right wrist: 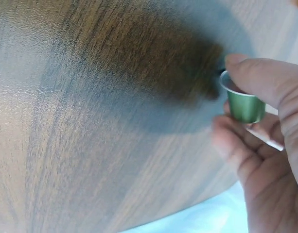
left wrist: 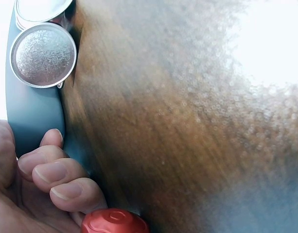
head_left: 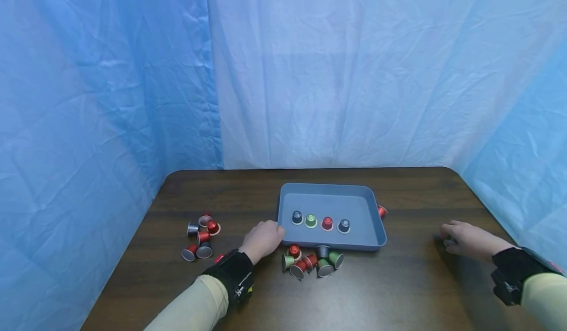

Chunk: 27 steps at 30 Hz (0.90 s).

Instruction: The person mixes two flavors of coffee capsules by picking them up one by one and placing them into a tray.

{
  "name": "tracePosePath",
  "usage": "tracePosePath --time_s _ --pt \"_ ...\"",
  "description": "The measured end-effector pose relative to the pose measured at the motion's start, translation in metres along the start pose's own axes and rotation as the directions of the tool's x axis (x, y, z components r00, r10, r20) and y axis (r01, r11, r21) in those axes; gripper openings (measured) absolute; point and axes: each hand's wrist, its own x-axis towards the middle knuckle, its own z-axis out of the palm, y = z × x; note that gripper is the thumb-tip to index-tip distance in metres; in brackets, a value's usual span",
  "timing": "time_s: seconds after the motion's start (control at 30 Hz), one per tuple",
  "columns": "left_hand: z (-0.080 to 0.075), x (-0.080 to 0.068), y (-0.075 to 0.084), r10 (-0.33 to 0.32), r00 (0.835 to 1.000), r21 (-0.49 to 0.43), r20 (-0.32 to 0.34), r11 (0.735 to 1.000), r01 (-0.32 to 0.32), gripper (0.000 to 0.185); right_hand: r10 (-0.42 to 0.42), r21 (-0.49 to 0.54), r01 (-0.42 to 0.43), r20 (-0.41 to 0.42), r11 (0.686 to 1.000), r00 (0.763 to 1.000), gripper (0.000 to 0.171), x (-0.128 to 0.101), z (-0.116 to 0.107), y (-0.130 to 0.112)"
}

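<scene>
At the blue-grey tray's (head_left: 330, 245) front left corner is my left hand (head_left: 262, 240); its curled fingers (left wrist: 56, 172) grip the tray edge in the left wrist view. A red coffee capsule (left wrist: 114, 222) shows close beside its little finger. Far to the right, my right hand (head_left: 469, 240) is held over the table. Its thumb and fingers pinch a green coffee capsule (right wrist: 246, 107), rim up, seen in the right wrist view. Inside the tray several capsules stand in a row, among them a light green one (head_left: 310, 220) and a red one (head_left: 327, 223).
Mixed capsules (head_left: 310, 262) lie close against the tray's front side. Another group of red and silver capsules (head_left: 203, 237) is on the left of the dark wooden table (head_left: 407, 291). One red capsule (head_left: 382, 211) lies by the tray's right wall. Blue curtains (head_left: 345, 75) surround the table.
</scene>
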Motion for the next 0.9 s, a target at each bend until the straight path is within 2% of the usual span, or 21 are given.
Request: tracePosePath --time_s 0.27,0.57,0.63,0.7,0.8,0.9 --pt "-0.002 -0.001 0.001 0.006 1.000 0.010 -0.003 1.000 -0.006 0.032 -0.073 -0.027 0.072 -0.062 0.997 0.995 0.014 -0.002 -0.002 -0.004" --pt "-0.004 -0.004 0.002 0.011 1.000 0.004 0.002 1.000 -0.011 0.031 -0.164 -0.036 0.161 -0.106 0.986 0.981 0.019 -0.005 -0.005 -0.004" --pt "-0.004 -0.004 0.002 0.011 1.000 0.004 0.002 1.000 -0.011 0.031 -0.154 -0.016 0.153 -0.105 0.988 0.983 0.014 -0.006 -0.007 -0.005" --pt "-0.004 -0.004 0.002 0.010 1.000 0.003 0.004 1.000 -0.010 0.031 -0.105 0.012 0.107 -0.082 0.994 0.991 0.009 -0.006 -0.010 -0.006" --pt "-0.004 -0.004 0.002 0.009 1.000 -0.003 0.007 1.000 -0.009 0.031 -0.024 0.051 0.026 -0.052 0.998 0.998 0.026 -0.006 -0.015 -0.008" --pt "-0.004 -0.003 0.002 0.010 1.000 -0.002 0.008 1.000 -0.010 0.032 0.006 0.059 -0.002 -0.063 0.998 0.998 0.028 -0.006 -0.018 -0.011"
